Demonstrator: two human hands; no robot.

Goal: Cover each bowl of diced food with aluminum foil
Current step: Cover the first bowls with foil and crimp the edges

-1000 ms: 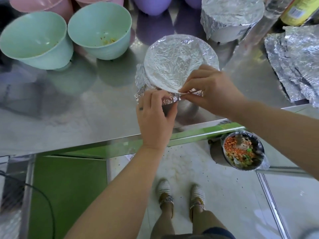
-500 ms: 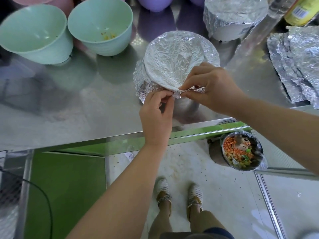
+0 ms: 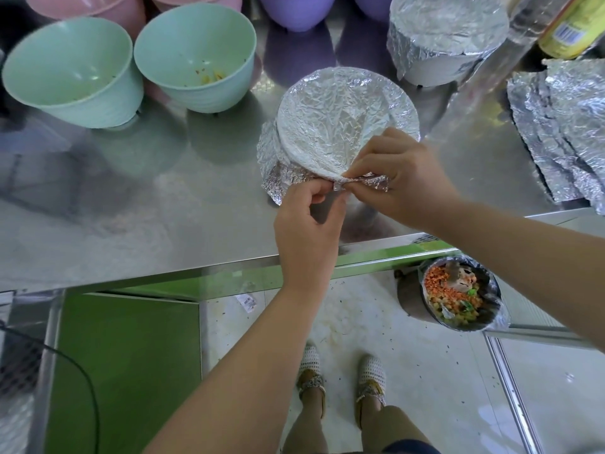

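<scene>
Both hands meet at the near rim of the foil-covered bowl (image 3: 343, 126) on the steel counter (image 3: 131, 208): left hand (image 3: 307, 231) and right hand (image 3: 402, 181) each pinch the loose foil flap (image 3: 360, 184), which runs left-right.

foil-covered bowls (image 3: 340, 126) (image 3: 448, 34): 2; nearer one = reference, the other behind it to the right.
green bowls (image 3: 65, 67) (image 3: 196, 50): 2, left of it.
pink bowls (image 3: 88, 8) (image 3: 196, 0): 2, purple bowls (image 3: 294, 11) (image 3: 373, 4): 2, behind it, cropped.
foil sheets (image 3: 563, 126), right of it: stacked, count unclear.
scrap bin (image 3: 458, 296): 1, below it.
</scene>
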